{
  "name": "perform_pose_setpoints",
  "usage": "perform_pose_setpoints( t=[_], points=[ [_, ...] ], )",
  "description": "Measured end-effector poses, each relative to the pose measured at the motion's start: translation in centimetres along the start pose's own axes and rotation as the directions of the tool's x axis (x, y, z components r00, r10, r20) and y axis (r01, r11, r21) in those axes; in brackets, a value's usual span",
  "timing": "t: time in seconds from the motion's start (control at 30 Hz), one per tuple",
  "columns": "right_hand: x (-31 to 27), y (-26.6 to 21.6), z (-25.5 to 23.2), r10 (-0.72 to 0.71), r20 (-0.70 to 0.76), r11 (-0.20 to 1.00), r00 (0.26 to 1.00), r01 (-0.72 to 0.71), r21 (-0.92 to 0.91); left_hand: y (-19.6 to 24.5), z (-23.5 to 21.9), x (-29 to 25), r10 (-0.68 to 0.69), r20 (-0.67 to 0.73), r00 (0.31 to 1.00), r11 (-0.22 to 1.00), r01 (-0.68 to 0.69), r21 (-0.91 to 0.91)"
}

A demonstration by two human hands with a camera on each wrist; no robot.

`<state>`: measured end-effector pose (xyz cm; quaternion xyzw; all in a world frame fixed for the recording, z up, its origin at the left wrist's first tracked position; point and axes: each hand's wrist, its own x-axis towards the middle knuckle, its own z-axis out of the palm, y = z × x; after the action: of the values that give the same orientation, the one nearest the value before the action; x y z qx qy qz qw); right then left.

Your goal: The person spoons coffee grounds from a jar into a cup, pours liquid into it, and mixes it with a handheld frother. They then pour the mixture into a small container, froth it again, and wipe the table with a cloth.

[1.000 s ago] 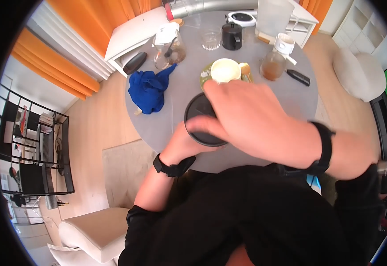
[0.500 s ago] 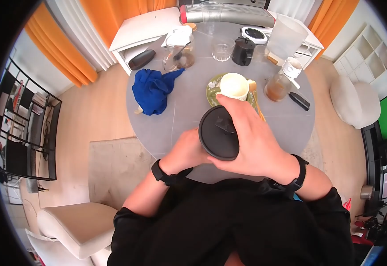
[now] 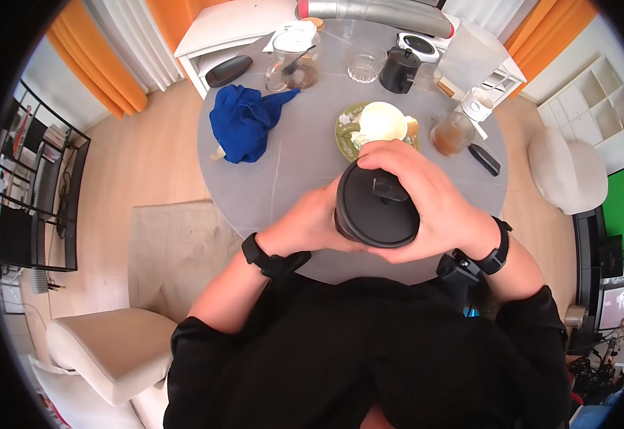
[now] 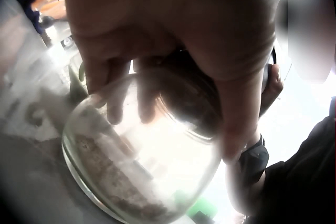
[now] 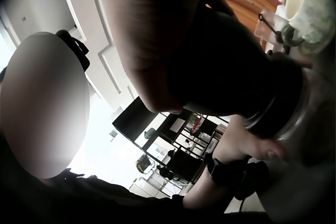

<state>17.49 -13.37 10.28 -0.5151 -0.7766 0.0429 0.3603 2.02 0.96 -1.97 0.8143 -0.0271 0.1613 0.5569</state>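
Observation:
Both hands hold what looks like a coffee grinder [image 3: 376,214], raised close to the body over the table's near side. Its round black lid, with a small raised tab, faces up in the head view. My right hand [image 3: 437,204] curls round the black upper body [image 5: 226,61] from the right. From the left, my left hand [image 3: 310,223] grips lower down, its fingers spread round the neck of the clear glass jar [image 4: 136,171]. Brown coarse matter lies at the jar's bottom. Just beyond the hands, a cream mug [image 3: 382,121] stands on a green patterned plate [image 3: 345,137].
On the grey table [image 3: 287,171] lie a blue cloth [image 3: 244,125] and a black-handled item [image 3: 484,160]. A glass jug [image 3: 303,75], tumbler [image 3: 367,68], black pitcher [image 3: 399,70], scale [image 3: 419,47], glass server of brown liquid [image 3: 452,136] and white cup [image 3: 477,104] stand behind.
My right hand, blurred over the lid a second ago, has drawn back to grip the grinder's side. The lid now shows almost fully. The grinder has shifted right in the head view, left hand with it.

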Motion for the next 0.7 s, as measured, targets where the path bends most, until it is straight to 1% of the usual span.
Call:
perform_pose_setpoints(
  t=[0.03,0.1,0.13,0.2,0.23,0.3,0.4,0.43,0.5,0.53,0.6,0.63,0.67,0.7],
  points=[
    [0.0,0.3,-0.3,-0.001,0.001,1.000,1.000,0.001,-0.001,-0.3,-0.1,0.1,0.001,-0.001,1.000,1.000,-0.001,0.000],
    [0.3,0.9,-0.8,-0.066,0.082,0.995,0.994,0.059,0.083,-0.9,-0.2,-0.1,0.001,0.076,0.997,0.999,0.002,-0.036],
    [0.4,1.1,-0.9,-0.068,0.081,0.995,0.994,0.062,0.083,-0.4,-0.5,0.0,0.000,0.075,0.997,0.999,0.002,-0.034],
    [0.7,1.6,-1.1,-0.100,0.135,0.983,0.986,0.077,0.165,0.5,-1.1,0.3,-0.041,0.154,0.987,0.989,0.062,-0.134],
    [0.8,1.6,-1.2,-0.100,0.138,0.983,0.985,0.077,0.168,0.7,-1.2,0.3,-0.043,0.151,0.988,0.989,0.064,-0.137],
    [1.2,1.9,-1.3,-0.096,0.183,0.968,0.978,0.050,0.244,1.0,-1.7,0.3,-0.070,0.239,0.968,0.954,0.135,-0.267],
    [1.2,2.4,-1.2,-0.078,0.208,0.953,0.975,0.012,0.302,1.1,-1.8,0.2,-0.104,0.230,0.968,0.938,0.172,-0.299],
    [1.0,2.6,-1.5,-0.075,0.207,0.953,0.976,0.009,0.303,1.0,-1.7,0.2,-0.105,0.233,0.967,0.937,0.175,-0.301],
    [0.8,2.5,-2.3,-0.046,0.283,0.969,0.958,-0.026,0.245,0.8,-1.7,0.3,-0.131,0.265,0.955,0.933,0.209,-0.293],
    [0.7,2.1,-2.4,-0.039,0.282,0.970,0.959,-0.032,0.242,0.8,-1.6,0.3,-0.129,0.270,0.954,0.932,0.210,-0.296],
    [0.3,0.8,-2.5,0.062,0.272,0.976,0.960,-0.116,0.187,1.2,-1.6,0.3,-0.119,0.265,0.957,0.945,0.191,-0.265],
    [-0.3,-0.2,-2.2,0.065,0.272,0.976,0.960,-0.118,0.184,1.2,-1.5,0.3,-0.116,0.267,0.957,0.945,0.189,-0.266],
    [-1.0,-1.5,-1.8,0.202,0.187,0.968,0.961,-0.225,0.109,1.3,-1.4,0.2,-0.108,0.236,0.966,0.959,0.164,-0.231],
    [-1.7,-2.7,-1.4,0.330,0.090,0.941,0.940,-0.334,0.045,1.2,-1.3,0.1,-0.099,0.205,0.974,0.971,0.139,-0.195]
  ],
)
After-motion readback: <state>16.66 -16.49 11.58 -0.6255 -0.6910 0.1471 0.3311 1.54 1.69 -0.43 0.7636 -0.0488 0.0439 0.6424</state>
